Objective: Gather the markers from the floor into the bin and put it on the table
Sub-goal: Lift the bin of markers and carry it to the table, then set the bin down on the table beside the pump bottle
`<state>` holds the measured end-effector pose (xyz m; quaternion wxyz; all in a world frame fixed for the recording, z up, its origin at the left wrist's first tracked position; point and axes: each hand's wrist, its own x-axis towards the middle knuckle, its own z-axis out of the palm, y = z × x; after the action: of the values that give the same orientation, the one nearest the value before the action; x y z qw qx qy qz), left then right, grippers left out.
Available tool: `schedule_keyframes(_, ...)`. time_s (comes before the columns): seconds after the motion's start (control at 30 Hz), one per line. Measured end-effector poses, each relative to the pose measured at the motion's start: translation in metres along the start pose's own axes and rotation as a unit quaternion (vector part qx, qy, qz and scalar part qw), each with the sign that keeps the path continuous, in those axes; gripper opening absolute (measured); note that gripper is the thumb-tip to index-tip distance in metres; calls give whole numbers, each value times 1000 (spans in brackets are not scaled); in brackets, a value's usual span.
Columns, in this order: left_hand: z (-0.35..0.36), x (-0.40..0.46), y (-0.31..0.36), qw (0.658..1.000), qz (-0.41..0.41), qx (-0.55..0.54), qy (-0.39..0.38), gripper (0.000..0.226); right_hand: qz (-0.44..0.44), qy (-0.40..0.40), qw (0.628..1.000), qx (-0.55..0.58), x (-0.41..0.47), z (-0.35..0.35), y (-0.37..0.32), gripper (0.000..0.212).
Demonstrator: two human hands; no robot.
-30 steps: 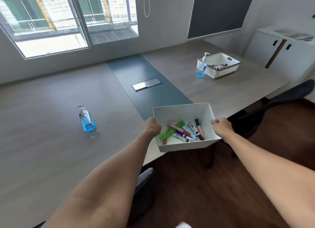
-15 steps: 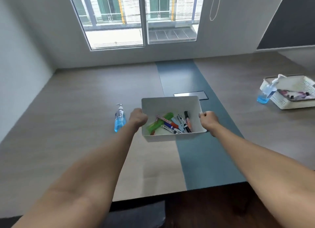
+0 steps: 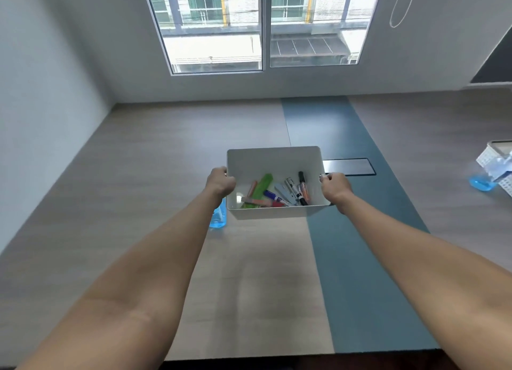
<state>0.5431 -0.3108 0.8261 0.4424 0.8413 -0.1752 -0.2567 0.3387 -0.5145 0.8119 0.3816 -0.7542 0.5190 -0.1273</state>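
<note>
A white bin (image 3: 273, 162) holds several markers (image 3: 277, 193), among them green, orange, blue and black ones. My left hand (image 3: 220, 182) grips the bin's left rim and my right hand (image 3: 333, 188) grips its right rim. The bin hangs over the middle of the table (image 3: 138, 189), at the line between the wood surface and the blue-grey centre strip. Its shadow falls on the tabletop just below it; I cannot tell whether it touches the table.
A blue sanitiser bottle (image 3: 218, 217) stands just left of the bin, partly behind my left wrist. A metal cable hatch (image 3: 350, 166) lies behind the bin on the right. At the right edge stands a white basket (image 3: 496, 159) with another blue bottle (image 3: 483, 181).
The bin has moved from beyond the table's edge inward over the middle of the table, past the blue bottle. My view has turned toward the window. Both hands kept their grip.
</note>
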Motion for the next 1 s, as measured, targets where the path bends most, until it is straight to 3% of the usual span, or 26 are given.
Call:
schedule_keyframes(0.27, -3, 50, -25, 999, -15, -17, -23, 50, 0, -4, 1000, -25, 26, 26, -15, 39)
schedule_keyframes(0.67, 8, 96, -61, 997, -45, 24, -57, 38, 43, -55, 997, -31, 50, 69, 6, 34)
schedule_keyframes(1.0, 6, 93, -72, 995, -55, 12, -77, 30, 47, -25, 998, -33, 52, 86, 15, 32)
